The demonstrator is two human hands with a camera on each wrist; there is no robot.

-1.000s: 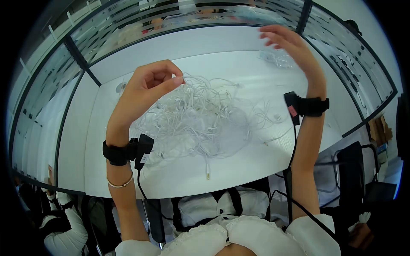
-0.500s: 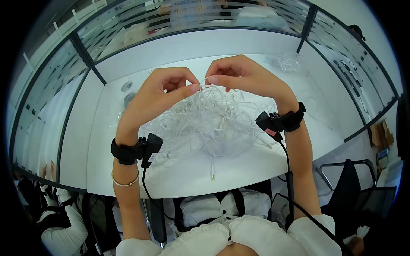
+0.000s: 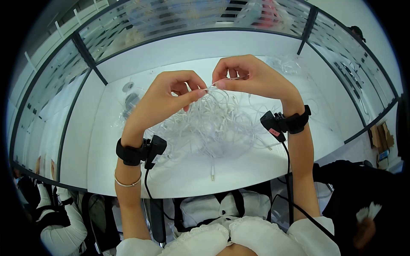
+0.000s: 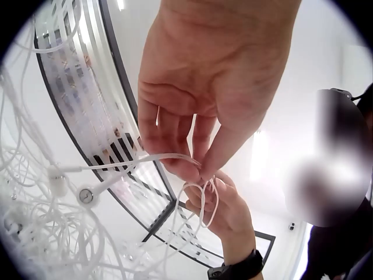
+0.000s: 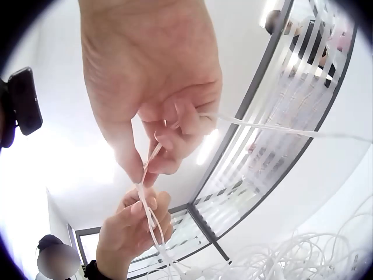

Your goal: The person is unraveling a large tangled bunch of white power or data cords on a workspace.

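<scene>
A: Left hand [image 3: 171, 96] and right hand [image 3: 252, 79] are both up over the table [image 3: 179, 181], fingertips almost meeting.
B: Grip?
A: We see each pinching the same white cable [image 3: 212, 87], thumb against curled fingers, with a small loop between them.
B: Rest of it?
A: It trails down into the tangled cable pile [image 3: 213, 128] on the table, right under both hands. Earbuds [image 4: 85, 195] sit on the strand.

You sit at a white desk [image 3: 183, 179] fenced on three sides by frosted glass partitions [image 3: 171, 19], which are banded with pale stripes and held in dark frames [image 3: 87, 57]. Bright, even light falls across the desktop. At your lower left, beyond the side divider, another person's white sleeve [image 3: 64, 232] shows.
</scene>
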